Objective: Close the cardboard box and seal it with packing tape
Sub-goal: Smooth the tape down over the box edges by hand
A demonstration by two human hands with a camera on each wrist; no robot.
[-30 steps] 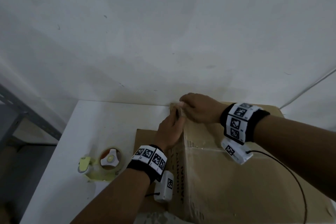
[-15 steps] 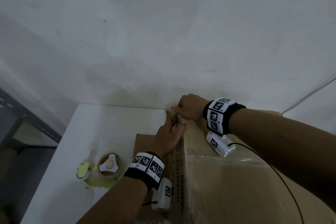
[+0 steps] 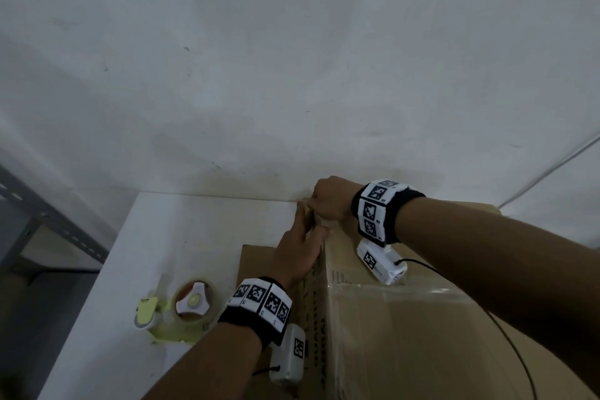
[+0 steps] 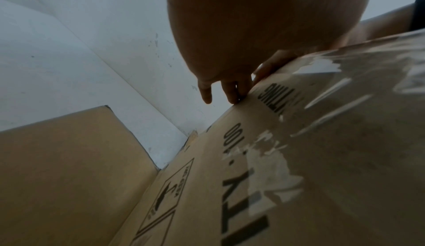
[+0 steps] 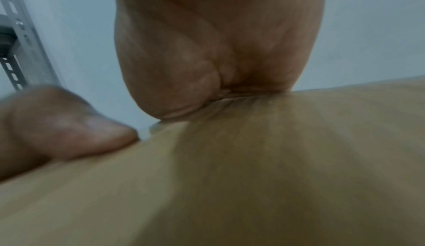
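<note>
Cardboard box (image 3: 406,334) corner under blurred hands

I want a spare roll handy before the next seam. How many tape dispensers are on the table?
1. The tape dispenser lies on the white table, left of the cardboard box and beside the left hand. Another could be hidden behind the box.
</note>
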